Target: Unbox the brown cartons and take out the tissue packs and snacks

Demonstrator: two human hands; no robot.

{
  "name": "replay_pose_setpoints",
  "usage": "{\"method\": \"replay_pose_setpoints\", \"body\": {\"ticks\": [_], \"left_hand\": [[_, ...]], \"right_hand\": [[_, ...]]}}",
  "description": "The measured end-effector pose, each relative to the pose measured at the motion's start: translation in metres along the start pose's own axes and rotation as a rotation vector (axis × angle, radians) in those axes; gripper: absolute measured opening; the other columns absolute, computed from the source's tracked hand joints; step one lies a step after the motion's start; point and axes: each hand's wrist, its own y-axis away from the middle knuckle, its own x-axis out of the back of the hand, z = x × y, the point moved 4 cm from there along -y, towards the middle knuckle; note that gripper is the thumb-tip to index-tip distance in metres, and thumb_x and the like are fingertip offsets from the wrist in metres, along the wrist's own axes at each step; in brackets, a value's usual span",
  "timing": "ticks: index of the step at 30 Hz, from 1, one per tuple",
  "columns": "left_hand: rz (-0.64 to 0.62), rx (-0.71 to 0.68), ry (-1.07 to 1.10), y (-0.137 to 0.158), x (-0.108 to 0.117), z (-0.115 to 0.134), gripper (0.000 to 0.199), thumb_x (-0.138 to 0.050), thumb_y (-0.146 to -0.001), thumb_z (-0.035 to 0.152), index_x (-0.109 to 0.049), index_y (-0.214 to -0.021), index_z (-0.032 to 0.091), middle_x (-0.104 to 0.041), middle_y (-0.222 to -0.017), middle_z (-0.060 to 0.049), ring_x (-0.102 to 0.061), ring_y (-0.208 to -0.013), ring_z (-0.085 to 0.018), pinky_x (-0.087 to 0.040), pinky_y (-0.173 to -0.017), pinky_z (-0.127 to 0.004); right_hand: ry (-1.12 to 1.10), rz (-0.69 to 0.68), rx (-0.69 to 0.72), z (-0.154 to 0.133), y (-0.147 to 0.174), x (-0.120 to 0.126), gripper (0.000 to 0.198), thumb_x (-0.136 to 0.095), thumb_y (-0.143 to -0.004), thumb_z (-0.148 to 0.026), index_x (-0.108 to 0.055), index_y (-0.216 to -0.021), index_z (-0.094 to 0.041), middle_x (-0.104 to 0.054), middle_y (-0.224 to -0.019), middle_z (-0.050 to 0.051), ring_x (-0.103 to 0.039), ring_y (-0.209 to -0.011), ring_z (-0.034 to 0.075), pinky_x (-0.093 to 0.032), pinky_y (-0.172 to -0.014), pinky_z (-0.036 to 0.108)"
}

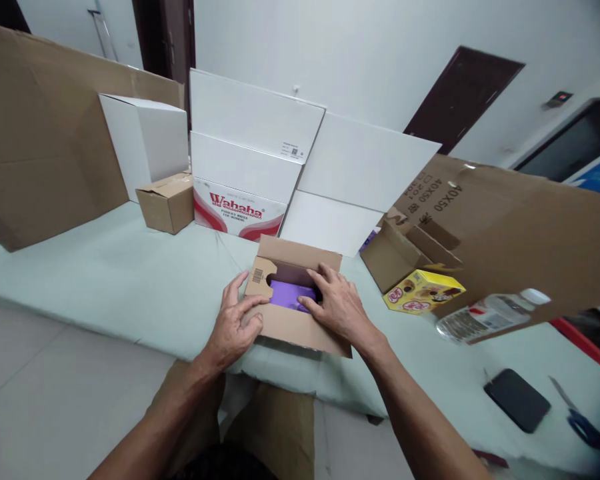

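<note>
An open brown cardboard box (pixel 300 327) lies in front of me near the table's front edge, its flaps folded outward. Inside it sits a purple box (pixel 290 295), partly covered by my fingers. My left hand (pixel 237 317) grips the cardboard box at its left side, by the flap with a barcode. From the right, my right hand (pixel 337 300) reaches over the opening. Its thumb rests on the purple box and its fingers curve round that box's right end, near the back wall. The fingertips inside are partly hidden.
Behind stands a large white Wahaha carton (pixel 240 207) with raised flaps. A small brown box (pixel 167 203) and a white box (pixel 150 137) are at left. At right are an open brown carton (pixel 395 253), a yellow box (pixel 423 293), a water bottle (pixel 495 317), a black flat object (pixel 517 400) and scissors (pixel 583 423).
</note>
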Motion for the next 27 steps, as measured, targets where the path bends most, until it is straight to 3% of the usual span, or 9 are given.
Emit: {"method": "replay_pose_setpoints", "body": {"ticks": [4,8,13,16,20,24,27], "left_hand": [[-0.059,-0.083,-0.116,-0.011,0.006,0.010,0.040,-0.057,-0.076,0.010,-0.081,-0.105,0.024,-0.040,-0.166,-0.009,-0.031,-0.156,-0.038,-0.030,-0.125,-0.062],[-0.135,-0.176,-0.245,-0.030,0.004,0.028,0.034,-0.057,-0.076,0.011,-0.083,-0.094,0.026,-0.050,-0.160,-0.007,-0.032,-0.155,-0.041,-0.028,-0.125,-0.065],[-0.194,-0.227,-0.369,-0.042,-0.006,0.047,0.026,-0.060,-0.076,0.011,-0.083,-0.082,0.022,-0.058,-0.152,-0.014,-0.038,-0.152,-0.045,-0.028,-0.123,-0.067],[-0.139,-0.225,-0.393,-0.038,-0.005,0.048,0.032,-0.061,-0.077,0.011,-0.082,-0.098,0.022,-0.055,-0.157,-0.014,-0.037,-0.153,-0.044,-0.027,-0.124,-0.066],[-0.028,-0.105,-0.321,-0.030,0.006,0.033,0.063,-0.062,-0.079,0.017,-0.064,-0.142,0.016,-0.049,-0.162,-0.020,-0.038,-0.153,-0.044,-0.025,-0.126,-0.064],[-0.043,0.143,-0.186,-0.026,0.011,0.012,0.083,-0.065,-0.077,0.027,-0.047,-0.156,0.008,-0.056,-0.153,-0.025,-0.046,-0.147,-0.045,-0.034,-0.123,-0.061],[-0.076,0.317,-0.098,-0.022,0.011,0.004,0.092,-0.064,-0.080,0.033,-0.034,-0.162,0.002,-0.051,-0.157,-0.027,-0.047,-0.147,-0.043,-0.038,-0.122,-0.057]], "right_hand": [[0.073,-0.058,-0.030,-0.008,-0.003,0.003,0.051,-0.060,-0.095,-0.047,-0.067,-0.139,-0.023,-0.053,-0.152,0.019,-0.057,-0.125,0.038,-0.048,-0.095,0.050],[0.103,-0.099,-0.020,-0.015,-0.005,0.009,0.034,-0.058,-0.096,-0.039,-0.079,-0.114,-0.020,-0.055,-0.148,0.019,-0.058,-0.122,0.036,-0.051,-0.092,0.049],[0.137,-0.100,-0.044,-0.018,-0.004,0.016,0.031,-0.059,-0.097,-0.038,-0.082,-0.101,-0.017,-0.052,-0.154,0.020,-0.052,-0.133,0.038,-0.051,-0.098,0.052],[0.158,-0.066,-0.074,-0.011,0.003,0.026,0.030,-0.061,-0.096,-0.038,-0.081,-0.101,-0.016,-0.052,-0.155,0.021,-0.050,-0.137,0.041,-0.049,-0.101,0.055],[0.076,0.028,-0.170,0.019,0.022,0.037,0.028,-0.061,-0.094,-0.037,-0.079,-0.102,-0.018,-0.054,-0.154,0.019,-0.054,-0.133,0.041,-0.048,-0.102,0.056],[-0.188,0.145,-0.255,0.058,0.041,0.022,0.028,-0.055,-0.093,-0.038,-0.078,-0.099,-0.022,-0.064,-0.140,0.015,-0.060,-0.127,0.034,-0.049,-0.103,0.049],[-0.333,0.245,-0.312,0.078,0.052,-0.004,0.033,-0.052,-0.094,-0.041,-0.077,-0.105,-0.022,-0.064,-0.139,0.016,-0.058,-0.132,0.033,-0.048,-0.107,0.049]]}}
